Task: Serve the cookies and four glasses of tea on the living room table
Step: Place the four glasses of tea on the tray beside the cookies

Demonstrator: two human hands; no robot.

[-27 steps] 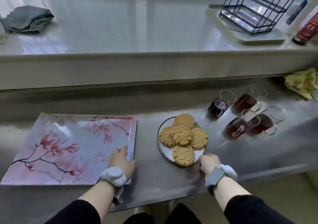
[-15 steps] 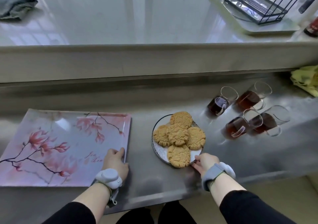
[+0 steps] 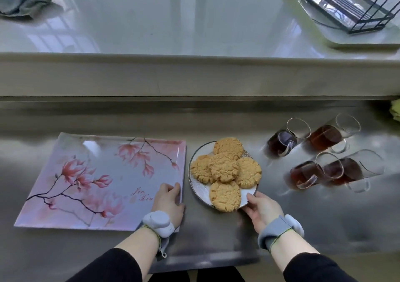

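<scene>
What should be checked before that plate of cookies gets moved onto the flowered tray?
1. Right hand grips plate rim: ok.
2. Left hand steadies flowered tray: ok.
3. Tray surface free for the plate: ok.
4. Cookies stacked, top one may slide: cannot tell.
5. Four tea glasses clear of the path, to the right: ok.
6. Plate lifted off the steel counter: cannot tell.

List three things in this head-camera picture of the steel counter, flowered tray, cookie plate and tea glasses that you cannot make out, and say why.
1. Pale yellow-green cloth: cut off by the right edge of the head view.
2. Right hand at the round white cookie plate: fingers go under the rim, so the grip is hidden.
3. Black wire rack: its top is cut off by the upper edge.
4. Four clear glasses of dark tea: wide-angle stretch and blur hide the exact fill levels.
</scene>
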